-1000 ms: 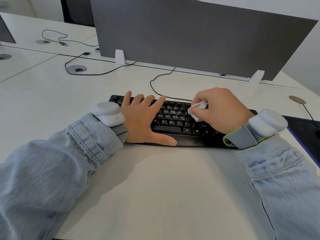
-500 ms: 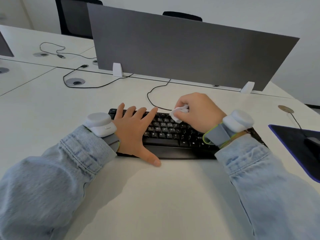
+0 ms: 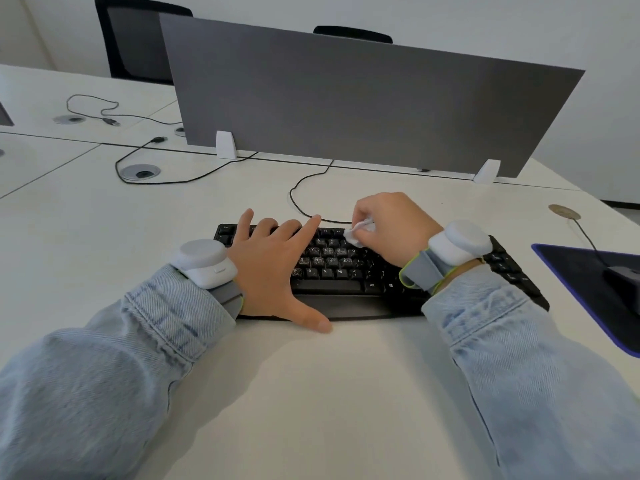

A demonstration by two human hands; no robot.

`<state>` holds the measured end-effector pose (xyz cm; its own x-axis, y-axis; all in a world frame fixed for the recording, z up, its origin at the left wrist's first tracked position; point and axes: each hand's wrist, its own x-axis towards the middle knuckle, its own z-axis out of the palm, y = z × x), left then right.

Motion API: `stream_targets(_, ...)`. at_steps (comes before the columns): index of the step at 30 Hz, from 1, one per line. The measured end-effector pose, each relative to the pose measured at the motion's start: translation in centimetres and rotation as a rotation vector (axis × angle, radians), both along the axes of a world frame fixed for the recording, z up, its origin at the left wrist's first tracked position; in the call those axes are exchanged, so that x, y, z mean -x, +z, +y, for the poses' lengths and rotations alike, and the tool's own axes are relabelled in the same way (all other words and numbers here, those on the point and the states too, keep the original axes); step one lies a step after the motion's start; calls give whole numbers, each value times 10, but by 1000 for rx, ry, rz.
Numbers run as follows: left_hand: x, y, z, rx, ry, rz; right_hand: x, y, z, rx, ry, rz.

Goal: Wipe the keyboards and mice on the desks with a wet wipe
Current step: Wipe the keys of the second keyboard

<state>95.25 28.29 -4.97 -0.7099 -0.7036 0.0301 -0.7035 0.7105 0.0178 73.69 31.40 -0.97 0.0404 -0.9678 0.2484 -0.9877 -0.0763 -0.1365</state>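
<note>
My right hand (image 3: 391, 230) had its fingers curled tight around a small bunched white wet wipe (image 3: 356, 233), pinching it down onto the upper key rows of the black keyboard (image 3: 346, 271), a little right of the middle. My left hand (image 3: 273, 265) lay flat and spread across the left part of the keys, fingers straight and holding nothing, the thumb stretched out along the near edge by the palm rest. Both wrists carried pale grey strapped devices over light denim sleeves.

The keyboard sat on a white worktop (image 3: 311, 393), its thin black cable (image 3: 304, 188) looping off the far edge toward the grey divider screen (image 3: 363, 109) that stood across the far side in white feet. To the right lay a dark mouse mat (image 3: 571, 271) with a blue rim, and a dark object on it, cut off by the frame edge, looked like the mouse (image 3: 623, 282). Far left, a round cable grommet (image 3: 142, 172) was let into the worktop with a loose black lead around it. Beyond the screen stood a black office chair (image 3: 135, 43) against a plain white wall.
</note>
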Motion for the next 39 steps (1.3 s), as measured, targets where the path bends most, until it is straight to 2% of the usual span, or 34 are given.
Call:
stream_targets(4,-2,1,0,-4,2,2,4,-1,3,69,10,-119)
stream_targets(6,-5,3,0,-29,15,-3,-2,-4,3,10,54,-97)
stream_targets(9,-12,9,-4,-70,46,-5,5,-6,1,38,-8,-46)
stream_targets(11,-19,14,-8,-110,72,-3,12,-3,1,86,-56,-81)
stream_targets(14,-29,17,-10,-148,96,-13,3,-2,3,62,15,-167)
stream_targets(17,-38,13,-9,-154,83,-7,-4,-4,-1,-28,31,-73)
stream_targets(21,-46,10,-14,-119,129,45,14,11,-9,2,-133,-17)
stream_targets(24,-46,7,-18,-115,142,52,15,12,-18,-129,-177,-14)
stream_targets(31,-45,3,-18,-160,127,128,-26,11,-47,-199,-41,-86)
stream_targets(39,-42,2,-21,-77,119,69,-58,8,-49,-141,86,-72)
